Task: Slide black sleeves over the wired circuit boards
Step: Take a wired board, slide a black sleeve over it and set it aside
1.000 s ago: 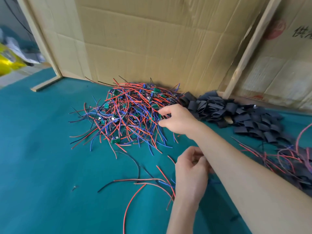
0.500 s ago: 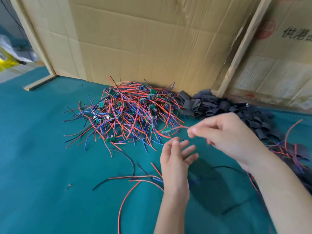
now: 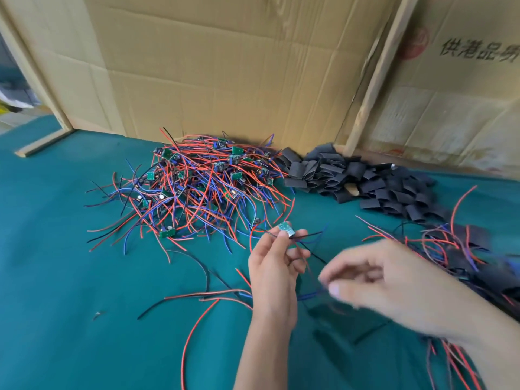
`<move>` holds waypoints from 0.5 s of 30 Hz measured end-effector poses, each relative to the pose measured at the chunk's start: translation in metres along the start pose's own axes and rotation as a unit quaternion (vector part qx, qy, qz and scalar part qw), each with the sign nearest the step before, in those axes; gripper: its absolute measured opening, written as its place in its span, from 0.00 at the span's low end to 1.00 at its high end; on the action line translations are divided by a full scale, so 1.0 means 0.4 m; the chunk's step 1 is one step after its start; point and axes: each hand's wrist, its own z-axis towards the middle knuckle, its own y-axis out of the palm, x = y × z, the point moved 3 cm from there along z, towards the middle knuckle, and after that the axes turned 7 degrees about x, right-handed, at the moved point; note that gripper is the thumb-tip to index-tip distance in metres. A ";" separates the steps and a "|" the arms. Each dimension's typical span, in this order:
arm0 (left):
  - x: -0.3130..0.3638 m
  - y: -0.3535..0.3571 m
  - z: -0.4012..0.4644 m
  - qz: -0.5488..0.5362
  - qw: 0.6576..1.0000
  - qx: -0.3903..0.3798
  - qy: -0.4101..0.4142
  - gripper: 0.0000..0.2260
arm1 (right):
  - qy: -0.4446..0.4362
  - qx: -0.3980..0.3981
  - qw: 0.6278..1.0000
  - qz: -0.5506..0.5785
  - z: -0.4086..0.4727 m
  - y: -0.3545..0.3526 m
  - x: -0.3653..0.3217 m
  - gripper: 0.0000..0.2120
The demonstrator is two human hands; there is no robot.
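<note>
A: What is the left hand (image 3: 277,266) doing?
B: It is raised above the green table (image 3: 56,277), pinching a small green circuit board (image 3: 286,229) at its fingertips. The board's thin wires trail off to the right and down

A: And the right hand (image 3: 394,282)?
B: It is blurred, just to the right of the left one. Thumb and fingers are drawn together, and some blue and red wires (image 3: 312,294) run toward them, but I cannot tell whether it actually pinches them

A: Where are the other boards?
B: In a big tangled pile of boards (image 3: 197,187) with red, blue and black wires, beyond the left hand, against the cardboard wall (image 3: 225,66)

A: The sleeves?
B: A heap of black sleeves (image 3: 360,181) lies just right of that pile, along the wall. Further right, near the right forearm, is a heap of sleeved boards (image 3: 461,254) with wires sticking out

A: Anything nearer?
B: A few loose wires (image 3: 197,299) lie on the table left of the left wrist
</note>
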 end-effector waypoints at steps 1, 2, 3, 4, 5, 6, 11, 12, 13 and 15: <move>-0.001 0.001 0.000 0.004 1.000 -0.005 0.003 0.05 | -0.001 0.071 0.997 -0.012 0.019 -0.020 0.011 0.04; -0.003 0.001 0.000 0.014 1.000 -0.007 0.010 0.04 | -0.005 0.147 0.988 -0.036 0.042 -0.035 0.017 0.02; -0.006 0.002 -0.001 0.032 0.999 -0.011 0.022 0.04 | -0.010 0.204 0.977 -0.055 0.063 -0.042 0.011 0.02; -0.009 0.005 -0.001 0.057 0.997 -0.016 0.039 0.04 | -0.015 0.231 0.971 -0.058 0.087 -0.039 0.001 0.02; -0.012 0.005 -0.002 0.088 0.994 -0.021 0.058 0.05 | -0.016 0.232 0.971 -0.057 0.113 -0.026 -0.009 0.04; -0.014 0.005 -0.002 0.120 0.990 -0.027 0.076 0.06 | -0.015 0.215 0.975 -0.053 0.138 -0.008 -0.018 0.05; -0.007 -0.002 -0.009 0.223 0.963 -0.021 0.151 0.08 | -0.011 0.158 0.987 0.030 0.201 0.051 -0.037 0.03; -0.005 -0.003 -0.009 0.232 0.960 -0.010 0.159 0.08 | -0.011 0.167 0.985 0.038 0.203 0.050 -0.033 0.04; -0.005 -0.004 -0.009 0.239 0.957 0.003 0.167 0.08 | -0.005 0.184 0.982 0.049 0.203 0.044 -0.026 0.04; -0.004 -0.007 -0.009 0.231 0.955 0.038 0.180 0.09 | 0.017 0.228 0.969 0.096 0.196 0.025 -0.005 0.04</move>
